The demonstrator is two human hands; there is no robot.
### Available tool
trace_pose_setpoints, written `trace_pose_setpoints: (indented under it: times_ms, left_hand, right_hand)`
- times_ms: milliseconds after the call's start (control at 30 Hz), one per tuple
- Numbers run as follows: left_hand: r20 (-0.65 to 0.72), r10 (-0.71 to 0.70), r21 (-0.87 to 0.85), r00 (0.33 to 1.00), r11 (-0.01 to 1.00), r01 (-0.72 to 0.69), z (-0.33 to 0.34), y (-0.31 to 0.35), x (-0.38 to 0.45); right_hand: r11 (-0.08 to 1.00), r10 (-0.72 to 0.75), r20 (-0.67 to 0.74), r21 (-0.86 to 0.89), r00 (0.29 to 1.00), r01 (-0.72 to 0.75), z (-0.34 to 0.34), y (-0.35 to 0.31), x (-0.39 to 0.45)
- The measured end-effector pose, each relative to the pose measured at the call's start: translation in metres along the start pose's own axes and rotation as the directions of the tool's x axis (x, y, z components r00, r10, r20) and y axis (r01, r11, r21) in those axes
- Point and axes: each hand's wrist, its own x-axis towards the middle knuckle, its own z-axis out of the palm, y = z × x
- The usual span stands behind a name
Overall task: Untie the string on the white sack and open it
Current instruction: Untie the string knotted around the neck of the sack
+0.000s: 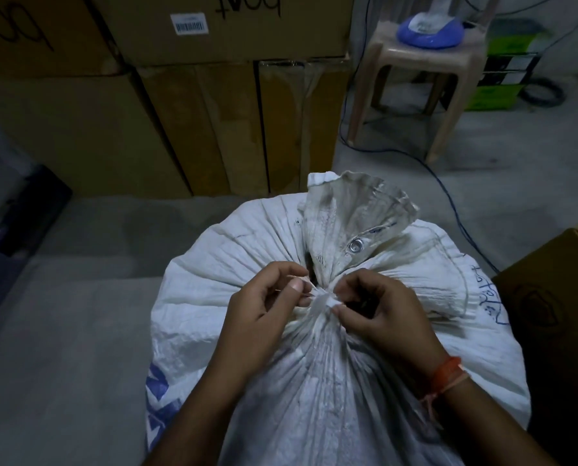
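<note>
A full white woven sack (234,264) with blue print stands in front of me, its neck bunched tight. A pale string (322,299) is knotted around the neck, and the loose mouth (355,210) with a metal eyelet fans out above it. My left hand (267,297) pinches the knot from the left with thumb and forefinger. My right hand (378,307) pinches it from the right; an orange thread band circles that wrist. The knot itself is partly hidden by my fingertips.
Stacked cardboard boxes (166,105) rise behind the sack. A beige plastic stool (412,62) carrying a blue-and-white device stands at the back right, with blue cables (449,193) trailing over the grey floor. Another brown box (556,297) sits close on the right.
</note>
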Motion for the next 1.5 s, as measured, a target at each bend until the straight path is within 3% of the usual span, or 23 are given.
trace_pose_setpoints:
  times_ms: [133,333,533,600,700,767,867,933,1000,1100,1267,1400,1500]
  left_hand:
    - [-0.065,0.006,0.108,0.998,0.994,0.001,0.003,-0.003,0.008]
    - [-0.023,0.066,0.335,0.998,0.940,-0.054,0.006,-0.007,0.014]
    - [0.022,0.069,0.358,0.997,0.931,-0.072,0.007,-0.007,0.018]
    - [0.030,0.056,0.335,0.998,0.940,-0.063,0.006,-0.007,0.020]
    - [0.024,0.027,0.261,0.999,0.965,-0.033,0.006,-0.006,0.024]
    - [0.024,0.040,0.249,0.999,0.968,-0.045,0.008,-0.005,0.026]
    - [0.024,0.060,0.234,0.998,0.970,-0.064,0.011,-0.004,0.028]
    - [0.015,0.047,0.239,0.999,0.970,-0.049,0.012,-0.005,0.027]
    - [0.009,0.041,0.249,0.999,0.967,-0.042,0.012,-0.006,0.025]
    - [0.010,0.036,0.262,0.999,0.964,-0.037,0.010,-0.008,0.024]
    - [0.028,0.019,0.261,0.999,0.965,-0.026,0.010,-0.013,0.024]
    - [0.043,-0.031,0.289,0.999,0.957,0.017,0.013,-0.017,0.024]
    - [0.055,-0.056,0.291,0.997,0.956,0.038,0.015,-0.013,0.023]
  right_hand:
    - [0.992,0.015,0.066,0.125,0.998,-0.024,-0.007,0.003,0.003]
    - [0.987,-0.021,0.114,0.159,0.993,0.002,-0.011,0.005,0.003]
    - [0.999,-0.043,0.073,0.028,0.996,0.042,-0.009,-0.003,0.002]
    - [0.988,-0.130,0.056,-0.074,0.990,0.134,-0.014,-0.009,-0.002]
    - [0.860,-0.429,0.063,-0.276,0.901,0.429,-0.031,-0.023,-0.001]
    - [0.686,-0.561,0.214,-0.420,0.800,0.594,-0.043,-0.036,0.016]
    - [0.414,-0.523,0.507,-0.551,0.685,0.724,-0.049,-0.052,0.059]
    - [0.350,-0.444,0.599,-0.569,0.666,0.745,-0.047,-0.054,0.085]
    - [0.363,-0.349,0.627,-0.595,0.696,0.717,-0.044,-0.045,0.104]
    - [0.479,-0.200,0.619,-0.615,0.760,0.627,-0.037,-0.013,0.114]
    - [0.727,-0.152,0.518,-0.518,0.841,0.450,-0.019,0.042,0.098]
    - [0.764,-0.105,0.515,-0.506,0.851,0.401,-0.007,0.065,0.091]
    - [0.733,-0.034,0.525,-0.565,0.850,0.379,-0.007,0.057,0.091]
